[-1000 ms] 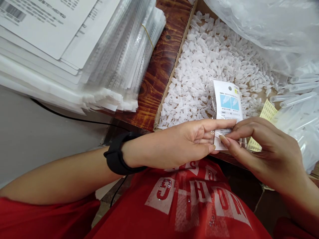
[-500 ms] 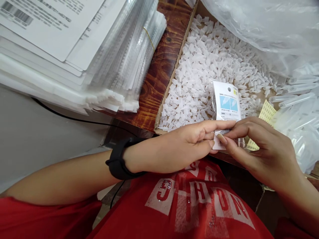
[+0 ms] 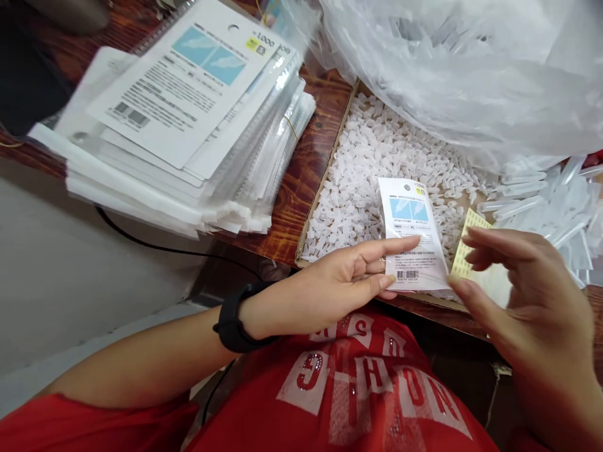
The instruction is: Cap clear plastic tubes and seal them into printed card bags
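Observation:
My left hand (image 3: pixel 346 276) is closed around the lower left side of a small clear packet with a printed card (image 3: pixel 414 235), its index finger lying across the card's face. Blue pictures and a barcode show on the card. Just right of the packet, my right hand (image 3: pixel 527 282) has its thumb and fingers apart, the thumb tip close to the packet's lower right corner; whether it touches I cannot tell. Behind that hand is a yellow label sheet (image 3: pixel 464 251) with rows of small print. Under the packet spreads a shallow cardboard box (image 3: pixel 325 179) of small white plastic caps (image 3: pixel 362 150).
A thick stack of carded clear bags (image 3: pixel 188 119) stands at the left on the brown wooden table (image 3: pixel 325 100). A large clear plastic bag (image 3: pixel 452 94) bulges over the box's back. Clear plastic tubes (image 3: pixel 556 201) lie at the right. A black cable (image 3: pixel 155 242) hangs below the table edge.
My right hand has let go of the packet's lower part and moved right, fingers opening. The barcode is now uncovered. My left hand still holds the packet, and the view has shifted.

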